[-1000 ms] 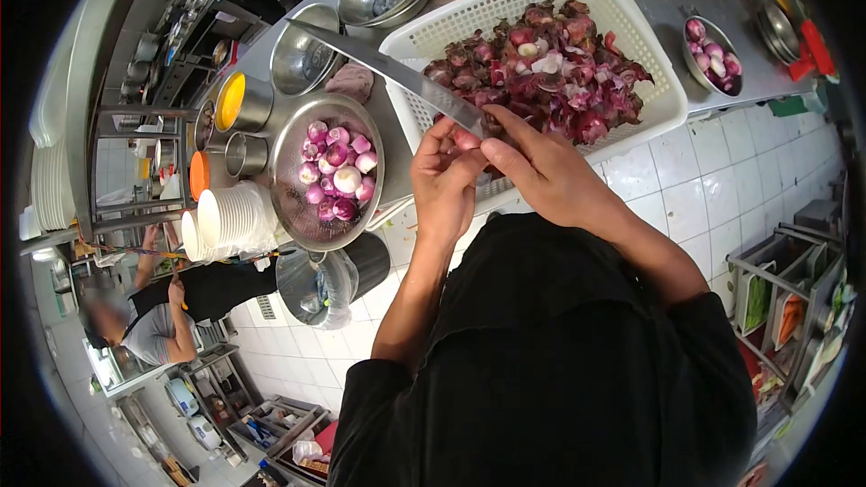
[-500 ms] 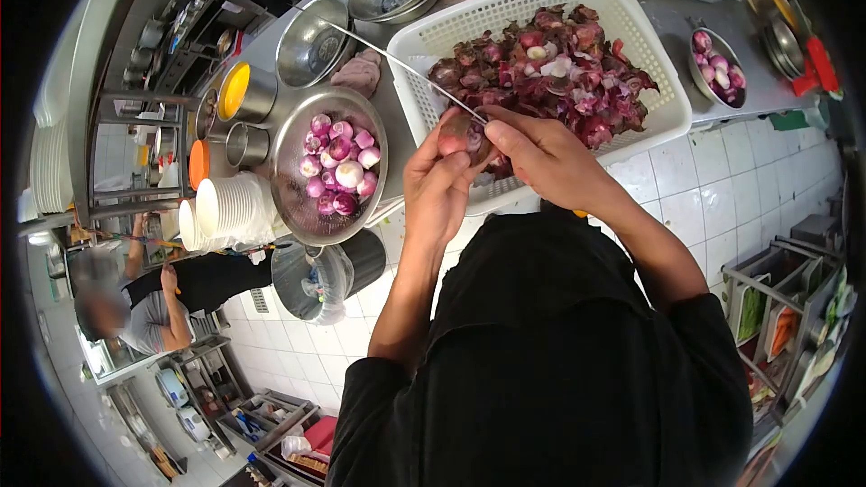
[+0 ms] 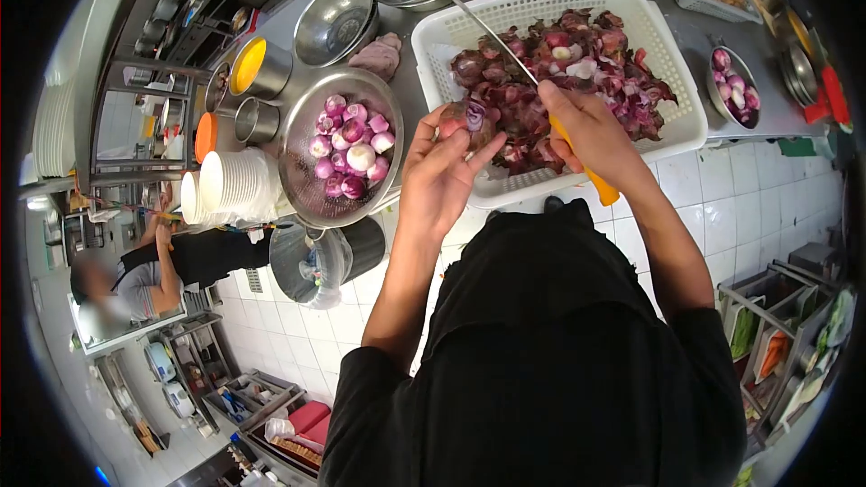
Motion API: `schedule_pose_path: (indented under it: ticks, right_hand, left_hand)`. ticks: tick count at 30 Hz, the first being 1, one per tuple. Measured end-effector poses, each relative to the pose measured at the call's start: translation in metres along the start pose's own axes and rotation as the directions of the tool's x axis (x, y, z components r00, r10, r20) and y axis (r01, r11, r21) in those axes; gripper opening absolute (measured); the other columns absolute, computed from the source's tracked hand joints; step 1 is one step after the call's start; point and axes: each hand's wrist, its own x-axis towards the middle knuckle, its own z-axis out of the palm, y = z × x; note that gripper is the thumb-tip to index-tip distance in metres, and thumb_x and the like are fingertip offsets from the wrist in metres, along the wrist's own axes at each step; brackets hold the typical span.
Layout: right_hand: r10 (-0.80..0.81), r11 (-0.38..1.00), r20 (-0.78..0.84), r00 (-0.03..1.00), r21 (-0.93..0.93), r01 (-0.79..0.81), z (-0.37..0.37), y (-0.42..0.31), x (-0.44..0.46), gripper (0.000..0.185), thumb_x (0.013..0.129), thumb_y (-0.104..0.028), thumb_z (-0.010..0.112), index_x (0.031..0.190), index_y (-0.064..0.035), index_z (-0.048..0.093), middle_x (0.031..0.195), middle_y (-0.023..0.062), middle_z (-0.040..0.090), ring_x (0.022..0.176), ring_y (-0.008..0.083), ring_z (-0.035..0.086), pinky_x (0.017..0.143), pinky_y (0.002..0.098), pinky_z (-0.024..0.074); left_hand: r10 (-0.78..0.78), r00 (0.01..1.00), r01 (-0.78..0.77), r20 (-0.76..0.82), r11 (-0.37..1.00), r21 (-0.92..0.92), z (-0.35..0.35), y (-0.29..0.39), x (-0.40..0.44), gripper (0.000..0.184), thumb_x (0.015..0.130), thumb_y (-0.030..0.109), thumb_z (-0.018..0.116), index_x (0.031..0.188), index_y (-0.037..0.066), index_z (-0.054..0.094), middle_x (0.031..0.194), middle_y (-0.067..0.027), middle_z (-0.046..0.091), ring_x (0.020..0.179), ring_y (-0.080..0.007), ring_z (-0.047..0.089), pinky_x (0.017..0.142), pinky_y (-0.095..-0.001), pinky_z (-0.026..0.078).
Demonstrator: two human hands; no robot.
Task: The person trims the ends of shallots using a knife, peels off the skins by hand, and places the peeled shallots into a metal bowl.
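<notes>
My left hand (image 3: 440, 167) holds a red onion (image 3: 471, 122) whose skin is partly peeled, over the near left rim of a white plastic basket (image 3: 678, 63). In my right hand (image 3: 591, 126) is a knife (image 3: 585, 162) with an orange handle; its long thin blade points up and left, apart from the onion. Dark red onion skins (image 3: 622, 95) and some onions fill much of the basket. To the left stands a steel colander (image 3: 298, 149) holding several peeled purple onions (image 3: 347, 135).
Steel bowls (image 3: 329, 22) and pink cloths (image 3: 377, 56) lie behind the colander. Stacked white containers (image 3: 236, 188) stand at its left, above a lined bin (image 3: 311, 261). A small bowl of onions (image 3: 735, 86) sits right of the basket. Another person (image 3: 149, 275) stands far left.
My right hand has moved right with the knife, drawing the blade off the onion. The orange handle now shows. My left hand keeps the onion, its fingers more spread.
</notes>
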Motion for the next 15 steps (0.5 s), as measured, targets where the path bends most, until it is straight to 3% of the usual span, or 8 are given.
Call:
schedule_pose_path:
  ticks: [2, 5, 8, 11, 12, 15]
  right_hand:
    - [0.068, 0.998, -0.046, 0.997, 0.01, -0.068, 0.0, -0.012, -0.005, 0.068, 0.099, -0.053, 0.048, 0.146, -0.004, 0.042, 0.058, 0.0015, 0.048, 0.046, 0.0096, 0.045, 0.041, 0.0273, 0.0355]
    - [0.003, 0.999, -0.173, 0.985, -0.042, -0.01, 0.008, -0.01, -0.005, 0.061, 0.102, -0.048, 0.045, 0.146, -0.0051, 0.044, 0.055, -0.0016, 0.041, 0.043, 0.0068, 0.041, 0.041, 0.0248, 0.0337]
    - [-0.197, 0.98, -0.166, 0.966, -0.076, 0.186, 0.013, -0.007, -0.009, 0.061, 0.102, -0.046, 0.045, 0.149, -0.0067, 0.04, 0.055, -0.0021, 0.04, 0.044, 0.0064, 0.04, 0.041, 0.0245, 0.0335]
    - [-0.24, 0.969, -0.121, 0.963, -0.097, 0.229, 0.013, -0.013, -0.017, 0.066, 0.1, -0.043, 0.052, 0.15, -0.0039, 0.036, 0.063, 0.0017, 0.048, 0.054, 0.0097, 0.048, 0.053, 0.028, 0.0408]
    - [-0.233, 0.968, -0.121, 0.965, -0.127, 0.218, 0.013, -0.013, -0.018, 0.065, 0.1, -0.043, 0.052, 0.15, -0.0045, 0.037, 0.064, 0.0012, 0.048, 0.055, 0.0094, 0.047, 0.052, 0.0278, 0.0406]
    - [-0.169, 0.976, -0.114, 0.979, -0.155, 0.151, 0.012, -0.014, -0.02, 0.062, 0.1, -0.042, 0.052, 0.149, -0.0058, 0.039, 0.065, -0.0002, 0.049, 0.056, 0.0084, 0.047, 0.051, 0.0271, 0.0397]
  left_hand:
    - [-0.015, 0.994, 0.02, -0.106, 0.999, 0.049, 0.013, 0.002, 0.001, 0.039, 0.096, 0.008, 0.058, 0.133, 0.006, 0.046, 0.114, -0.0094, 0.06, 0.117, -0.0321, 0.059, 0.109, -0.054, 0.042]
    - [-0.018, 0.984, 0.038, -0.178, 0.993, 0.108, 0.017, 0.0, 0.003, 0.035, 0.099, 0.018, 0.058, 0.13, 0.007, 0.046, 0.111, -0.0084, 0.061, 0.109, -0.0309, 0.063, 0.104, -0.0516, 0.048]
    - [-0.01, 0.976, 0.043, -0.22, 0.988, 0.148, 0.011, -0.004, 0.008, 0.034, 0.1, 0.025, 0.057, 0.127, 0.006, 0.047, 0.106, -0.0073, 0.062, 0.1, -0.0276, 0.066, 0.096, -0.0463, 0.054]
    - [0.002, 0.957, 0.083, -0.289, 0.956, 0.28, 0.016, -0.005, 0.008, 0.042, 0.101, 0.04, 0.05, 0.122, 0.003, 0.05, 0.106, -0.0102, 0.065, 0.101, -0.0279, 0.066, 0.091, -0.0421, 0.056]
    - [0.005, 0.949, 0.107, -0.315, 0.935, 0.338, 0.021, -0.004, 0.008, 0.048, 0.101, 0.046, 0.046, 0.121, 0.002, 0.052, 0.107, -0.0118, 0.066, 0.103, -0.0288, 0.066, 0.09, -0.041, 0.056]
    - [-0.014, 0.949, 0.126, -0.316, 0.932, 0.339, 0.033, -0.004, 0.01, 0.049, 0.101, 0.048, 0.045, 0.113, 0.002, 0.057, 0.104, -0.012, 0.067, 0.1, -0.0258, 0.066, 0.087, -0.0395, 0.057]
